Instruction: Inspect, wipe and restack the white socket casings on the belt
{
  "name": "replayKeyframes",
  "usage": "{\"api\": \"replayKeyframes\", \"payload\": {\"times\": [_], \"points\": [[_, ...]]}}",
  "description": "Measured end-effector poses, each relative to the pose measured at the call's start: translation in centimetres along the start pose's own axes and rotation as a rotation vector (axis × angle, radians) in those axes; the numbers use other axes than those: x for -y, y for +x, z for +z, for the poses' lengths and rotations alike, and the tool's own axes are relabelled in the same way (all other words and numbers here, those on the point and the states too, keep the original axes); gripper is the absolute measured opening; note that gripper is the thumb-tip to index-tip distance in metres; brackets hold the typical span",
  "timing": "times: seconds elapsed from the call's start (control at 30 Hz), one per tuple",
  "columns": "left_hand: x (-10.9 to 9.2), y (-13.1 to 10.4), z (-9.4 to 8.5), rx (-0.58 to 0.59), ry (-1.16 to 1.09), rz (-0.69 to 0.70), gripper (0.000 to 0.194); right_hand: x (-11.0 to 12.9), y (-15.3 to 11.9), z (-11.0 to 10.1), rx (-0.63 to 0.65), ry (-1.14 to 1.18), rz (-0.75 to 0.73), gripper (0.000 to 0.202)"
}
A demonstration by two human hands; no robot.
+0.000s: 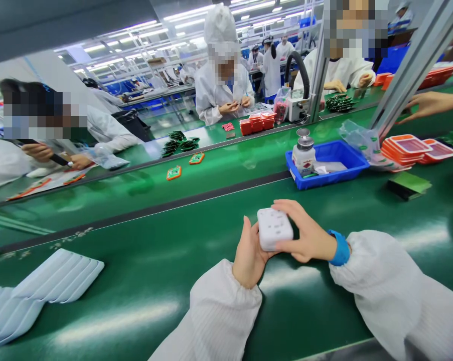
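Over the green bench, I hold a white rounded-square plastic piece (275, 228) with small dark marks on its upper face. It looks thick, but whether it is one piece or a stack I cannot tell. My left hand (250, 253) supports it from the left and below, its thumb pointing up. From the right, my right hand (305, 233) grips its edges between thumb and fingers, with a blue band (339, 248) at the wrist. Some left fingers are hidden behind the piece. White fanned rows of rounded panels (60, 276) lie at the left.
A blue tray (331, 178) holds a pump bottle (304, 153). Right of it are stacked orange-rimmed panels (405, 150) and a green-black stack (409, 185). Orange-edged circuit boards (173, 173) lie on the belt beyond. Co-workers sit opposite; another person's hand (433, 105) reaches in at right.
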State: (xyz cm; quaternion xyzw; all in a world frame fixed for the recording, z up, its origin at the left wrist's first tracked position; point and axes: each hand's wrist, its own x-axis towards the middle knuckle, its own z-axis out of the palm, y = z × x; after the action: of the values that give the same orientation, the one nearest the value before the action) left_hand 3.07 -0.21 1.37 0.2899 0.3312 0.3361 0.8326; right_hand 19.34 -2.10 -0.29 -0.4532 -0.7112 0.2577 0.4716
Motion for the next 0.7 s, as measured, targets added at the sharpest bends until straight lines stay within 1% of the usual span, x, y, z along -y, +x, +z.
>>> {"api": "replayKeyframes", "payload": {"times": [0.07, 0.13, 0.23, 0.27, 0.33, 0.4, 0.43, 0.5, 0.57, 0.6, 0.63, 0.67, 0.7], "points": [[-0.1, 0.0, -0.1, -0.005, -0.01, -0.009, 0.066, 0.0, -0.2, 0.3, 0.078, -0.055, -0.026, 0.071], [-0.1, 0.1, -0.1, -0.002, -0.017, -0.017, 0.067, 0.0, -0.1, 0.3, 0.066, 0.037, 0.057, 0.067], [-0.1, 0.1, -0.1, -0.016, -0.038, -0.016, 0.065, 0.0, 0.5, -0.1, -0.075, 0.341, 0.243, 0.056], [-0.1, 0.1, -0.1, -0.024, -0.044, -0.017, 0.065, 0.0, 0.7, -0.2, -0.124, 0.433, 0.284, 0.053], [-0.1, 0.1, 0.0, -0.033, -0.047, -0.018, 0.064, -0.1, 0.8, -0.4, -0.196, 0.523, 0.3, 0.051], [-0.2, 0.1, 0.0, -0.029, -0.047, -0.023, 0.064, -0.4, 0.7, -0.1, -0.207, 0.471, 0.271, 0.051], [-0.2, 0.1, 0.0, -0.023, -0.048, -0.024, 0.064, -0.5, 0.5, 0.1, -0.179, 0.397, 0.24, 0.053], [-0.2, 0.1, 0.1, -0.015, -0.051, -0.019, 0.062, -0.8, 0.0, 0.7, -0.069, 0.199, 0.14, 0.061], [-0.1, 0.0, 0.1, -0.032, -0.051, 0.011, 0.058, -0.8, -0.4, 1.2, 0.048, 0.022, 0.03, 0.075], [0.0, -0.1, 0.0, -0.048, -0.04, 0.039, 0.055, -0.7, -0.6, 1.3, 0.086, -0.029, -0.009, 0.083], [0.1, -0.2, 0.0, -0.066, -0.01, 0.078, 0.051, -0.5, -0.7, 1.4, 0.105, -0.047, -0.019, 0.09], [0.3, -0.3, -0.1, -0.081, 0.036, 0.124, 0.049, -0.3, -0.8, 1.4, 0.109, -0.032, 0.008, 0.097], [0.4, -0.4, -0.1, -0.096, 0.091, 0.174, 0.051, -0.1, -0.9, 1.4, 0.104, 0.009, 0.055, 0.103]]}}
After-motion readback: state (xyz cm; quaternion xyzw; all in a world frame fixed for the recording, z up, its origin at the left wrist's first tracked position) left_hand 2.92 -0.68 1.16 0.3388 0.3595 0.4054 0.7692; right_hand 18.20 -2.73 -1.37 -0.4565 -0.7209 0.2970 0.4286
